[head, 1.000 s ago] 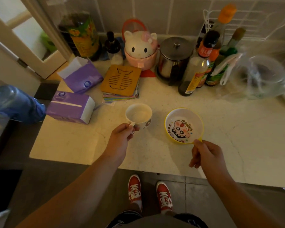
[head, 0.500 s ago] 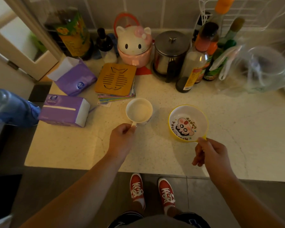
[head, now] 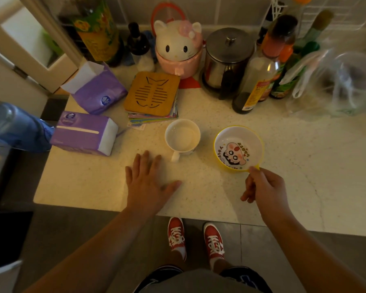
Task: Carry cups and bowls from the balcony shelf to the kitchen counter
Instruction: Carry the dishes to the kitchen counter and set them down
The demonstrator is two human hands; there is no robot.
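White cup (head: 182,137) empty, upright on counter (head: 294,166), handle toward left hand (head: 149,182); that hand flat, fingers spread, not touching. Right hand (head: 264,187) pinching yellow bowl (head: 238,149) at rim tab; bowl empty, cartoon inside.

White cup (head: 182,136); yellow-rimmed bowl (head: 238,148) (cartoon face inside); purple tissue packs (head: 84,133); red shoes (head: 176,234).

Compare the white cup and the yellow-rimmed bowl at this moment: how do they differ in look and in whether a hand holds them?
The white cup is plain inside; the yellow-rimmed bowl has a cartoon face printed in it. The cup is narrower with a looped handle; the bowl is wider with a small yellow tab. The left hand is open and off the cup, while the right hand pinches the bowl's tab. Both sit upright and empty on the counter.
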